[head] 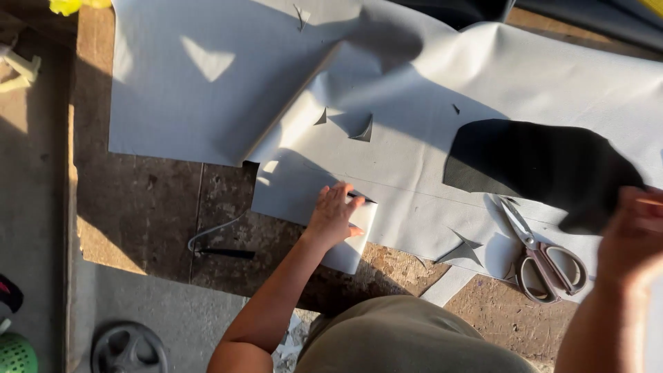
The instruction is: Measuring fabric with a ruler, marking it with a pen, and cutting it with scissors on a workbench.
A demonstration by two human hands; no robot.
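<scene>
My left hand (334,215) presses flat on a small pale grey cut piece (353,242) at the near edge of a large grey sheet of material (414,159), with a thin dark pen or marker just beyond the fingertips. My right hand (632,238) is raised at the right edge, gripping a black cut piece of material (539,166) that lies over the grey sheet. Scissors with grey handles (542,259) rest on the sheet between my hands, closer to the right one.
The sheet lies on a worn wooden board (152,214) on the ground. A thin grey strip and a dark stick (221,250) lie on the board at left. A dark round wheel-like object (128,349) and a green basket (15,354) sit bottom left.
</scene>
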